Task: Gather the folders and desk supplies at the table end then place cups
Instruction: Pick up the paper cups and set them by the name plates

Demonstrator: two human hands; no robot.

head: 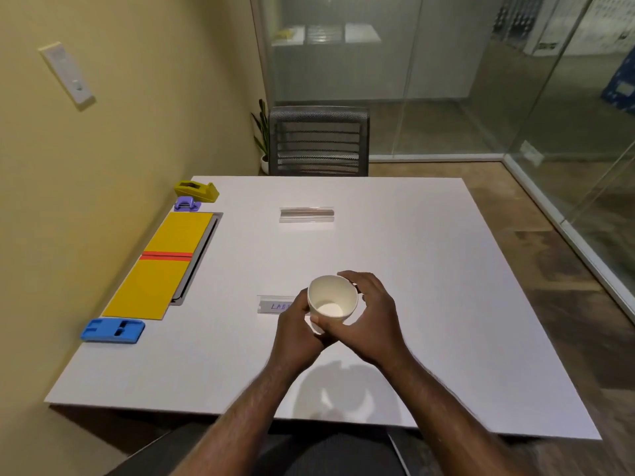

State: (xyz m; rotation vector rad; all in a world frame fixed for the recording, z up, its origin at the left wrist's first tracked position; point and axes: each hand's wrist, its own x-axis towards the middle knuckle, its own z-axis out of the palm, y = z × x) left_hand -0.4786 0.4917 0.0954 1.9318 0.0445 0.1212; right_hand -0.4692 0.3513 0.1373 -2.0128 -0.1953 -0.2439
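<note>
Head view: the gathering looks done. The yellow folders, blue organizer, purple punch and tape dispenser line the bench's wall end. Cup placing is under way: left hand and right hand each grip closed around one white paper cup (possibly a nested stack), held above the near name card. No cup sits on the bench yet.

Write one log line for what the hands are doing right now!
stage: placing cups | left hand + right hand: holding white cup above table | folders, supplies: at left edge
</note>
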